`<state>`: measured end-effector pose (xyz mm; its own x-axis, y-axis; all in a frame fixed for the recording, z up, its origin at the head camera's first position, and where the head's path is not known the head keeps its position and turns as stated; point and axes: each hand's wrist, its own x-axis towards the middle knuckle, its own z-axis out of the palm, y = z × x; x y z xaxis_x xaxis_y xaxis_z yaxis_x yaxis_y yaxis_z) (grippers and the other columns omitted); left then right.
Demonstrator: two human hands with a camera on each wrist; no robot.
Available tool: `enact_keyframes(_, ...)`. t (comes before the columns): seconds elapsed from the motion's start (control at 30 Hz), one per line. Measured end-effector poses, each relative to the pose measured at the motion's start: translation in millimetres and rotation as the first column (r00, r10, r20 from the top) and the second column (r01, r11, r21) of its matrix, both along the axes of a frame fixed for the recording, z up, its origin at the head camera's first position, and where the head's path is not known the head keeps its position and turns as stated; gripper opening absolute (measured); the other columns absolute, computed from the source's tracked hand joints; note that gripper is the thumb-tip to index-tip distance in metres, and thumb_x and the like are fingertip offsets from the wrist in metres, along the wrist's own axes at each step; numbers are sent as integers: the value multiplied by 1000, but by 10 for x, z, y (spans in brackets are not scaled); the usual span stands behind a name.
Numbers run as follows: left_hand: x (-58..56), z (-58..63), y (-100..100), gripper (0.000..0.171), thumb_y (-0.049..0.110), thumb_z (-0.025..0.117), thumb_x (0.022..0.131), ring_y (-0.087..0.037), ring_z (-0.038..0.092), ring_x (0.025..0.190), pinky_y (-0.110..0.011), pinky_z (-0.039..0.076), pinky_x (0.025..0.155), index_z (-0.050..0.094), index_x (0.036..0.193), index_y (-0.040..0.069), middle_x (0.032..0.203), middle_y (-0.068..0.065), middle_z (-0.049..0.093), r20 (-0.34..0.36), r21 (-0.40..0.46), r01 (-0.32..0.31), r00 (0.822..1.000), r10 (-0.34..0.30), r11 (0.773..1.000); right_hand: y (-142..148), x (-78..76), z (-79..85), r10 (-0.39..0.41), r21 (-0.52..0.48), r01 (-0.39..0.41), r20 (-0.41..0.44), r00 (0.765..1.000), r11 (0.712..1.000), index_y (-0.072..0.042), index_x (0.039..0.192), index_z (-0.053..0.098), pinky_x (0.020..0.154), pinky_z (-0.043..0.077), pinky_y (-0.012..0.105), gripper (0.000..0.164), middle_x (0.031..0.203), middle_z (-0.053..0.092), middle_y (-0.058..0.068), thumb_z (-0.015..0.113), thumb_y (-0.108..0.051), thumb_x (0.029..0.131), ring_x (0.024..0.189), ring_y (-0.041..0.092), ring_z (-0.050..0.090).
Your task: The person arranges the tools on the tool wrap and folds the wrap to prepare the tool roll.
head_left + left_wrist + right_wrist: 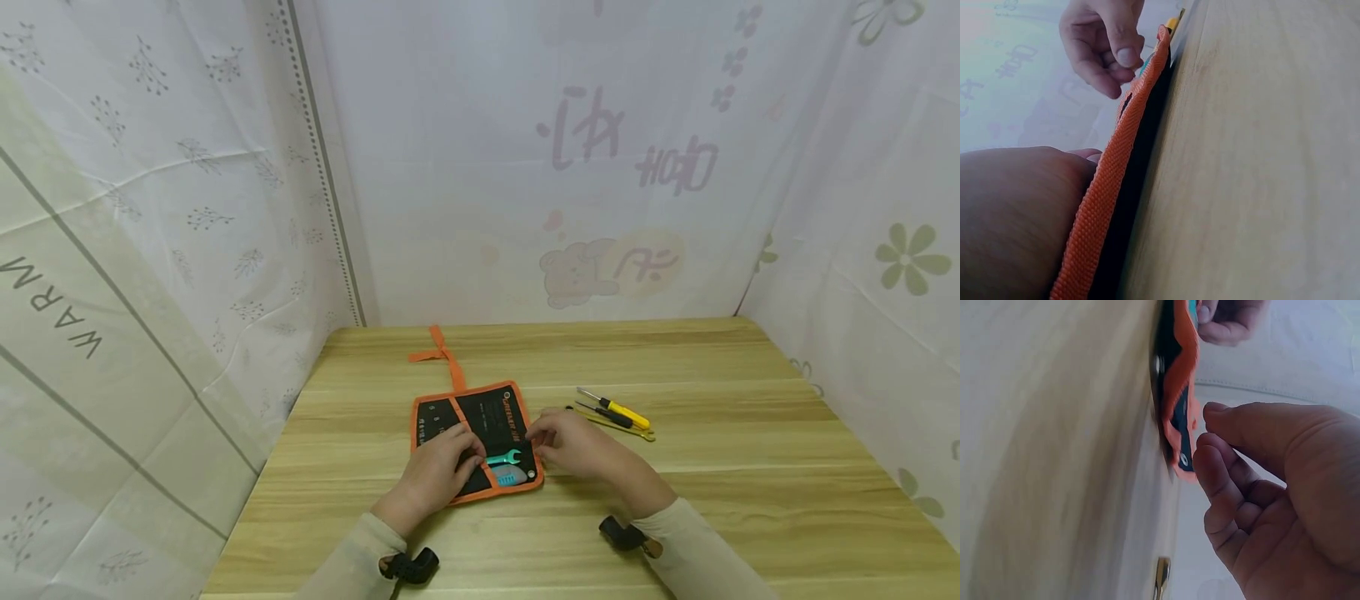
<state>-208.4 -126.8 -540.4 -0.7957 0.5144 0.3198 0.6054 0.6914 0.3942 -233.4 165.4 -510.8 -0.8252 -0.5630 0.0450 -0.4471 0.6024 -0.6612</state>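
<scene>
A black tool pouch (487,408) with orange trim lies unfolded on the table. The left hand (442,467) rests over its lower part, thumb and fingers pinching at the orange pocket band. Just right of that band, the jaw end of a teal open-end wrench (504,457) sticks out, with its handle hidden. Below the wrench, a grey and blue handle (512,476) also protrudes from a pocket. The right hand (573,442) hovers at the pouch's right edge. Its fingers are loosely bent with nothing between them and the thumb, as the right wrist view shows.
Right of the pouch lie a yellow-handled screwdriver (626,412), a black-handled screwdriver (615,416) and a gold-coloured wrench (643,435). An orange tie strap (454,367) runs from the pouch's far edge. Printed curtains (480,183) surround the wooden table (675,517).
</scene>
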Motion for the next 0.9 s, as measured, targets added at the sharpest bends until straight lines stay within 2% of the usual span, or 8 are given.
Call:
enact_keyframes(0.17,4,-2,3,1,25,74,102,0,54,79,-24,50,68,72,101,26,99,15,57,-19,14,-9,1000,9,1000,123,-5,6,-29,-35,29,-11,1000,999,-10,115,77,79,55,30,19,100,65,-6,73,-4,98,90,11,61)
enact_keyframes(0.27,9,7,-1,5,24,75,101,-1,57,82,-24,51,68,73,105,25,101,14,58,-31,24,-13,999,14,1000,192,3,5,-39,-55,37,-39,998,998,-9,115,77,79,55,30,20,100,65,-4,75,-4,96,90,10,61)
enact_keyframes(0.47,-3,18,-27,8,26,74,101,-2,55,76,-23,48,63,73,109,25,100,12,57,-62,14,-38,997,39,999,319,1,-10,-54,-78,49,-65,996,996,-9,115,77,80,55,30,20,103,69,0,76,-4,96,91,10,62)
enact_keyframes(0.73,-35,16,-72,10,27,73,102,0,51,71,-22,45,58,73,112,26,100,12,57,-73,-13,-75,995,74,997,466,-11,-46,-139,-81,135,-45,989,988,-11,114,78,77,55,28,19,98,66,-9,77,-6,96,89,11,62)
enact_keyframes(0.9,-37,15,-86,13,25,73,102,-1,50,69,-22,44,58,73,114,25,100,10,56,-83,-14,-73,994,71,997,571,-13,-68,-187,-100,184,-26,982,978,-10,114,78,76,55,29,20,96,67,-8,77,-4,95,89,12,62)
